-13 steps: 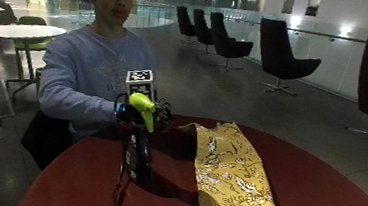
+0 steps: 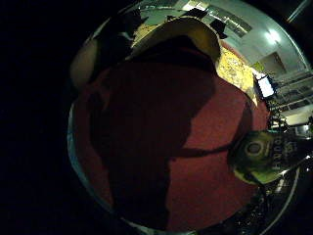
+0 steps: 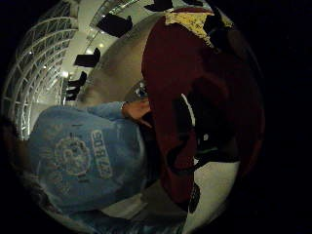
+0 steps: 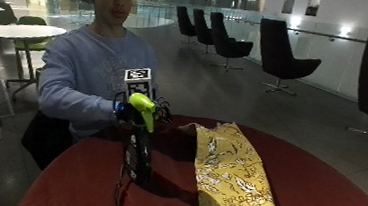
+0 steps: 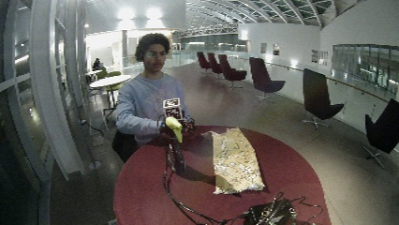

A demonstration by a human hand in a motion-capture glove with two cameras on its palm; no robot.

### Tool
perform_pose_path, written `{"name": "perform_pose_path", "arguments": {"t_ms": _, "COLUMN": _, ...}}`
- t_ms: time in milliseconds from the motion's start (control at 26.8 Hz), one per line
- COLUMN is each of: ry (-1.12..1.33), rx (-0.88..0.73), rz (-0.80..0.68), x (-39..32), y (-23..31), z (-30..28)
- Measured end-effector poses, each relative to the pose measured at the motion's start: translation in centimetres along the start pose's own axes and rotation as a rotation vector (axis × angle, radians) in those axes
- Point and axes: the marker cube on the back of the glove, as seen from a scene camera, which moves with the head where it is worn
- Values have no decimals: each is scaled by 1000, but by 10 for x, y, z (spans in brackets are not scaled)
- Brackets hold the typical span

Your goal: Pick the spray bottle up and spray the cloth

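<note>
Round red table (image 4: 336,196) bears cloth (image 4: 231,172); thumb-side view adds sweatshirt (image 3: 78,156).

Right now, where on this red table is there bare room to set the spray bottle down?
Bare red table lies on the far side of the yellow cloth from the spray bottle, out to the rim. A narrower strip runs between bottle and cloth. It is crowded by the bottle's base, where cables trail, and near the cable bundle beyond the cloth's fringed end.
</note>
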Motion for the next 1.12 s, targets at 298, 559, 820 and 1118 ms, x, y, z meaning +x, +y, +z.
{"name": "perform_pose_path", "arguments": {"t_ms": 298, "ry": 23, "rx": -1, "rz": 32, "x": 3, "y": 20, "z": -3}}
{"name": "perform_pose_path", "arguments": {"t_ms": 559, "ry": 22, "rx": 12, "rz": 73, "x": 17, "y": 51, "z": -13}}
{"name": "perform_pose_path", "arguments": {"t_ms": 820, "ry": -41, "rx": 117, "rz": 169, "x": 34, "y": 85, "z": -26}}
{"name": "perform_pose_path", "arguments": {"t_ms": 1118, "ry": -170, "rx": 331, "rz": 347, "x": 57, "y": 109, "z": -45}}
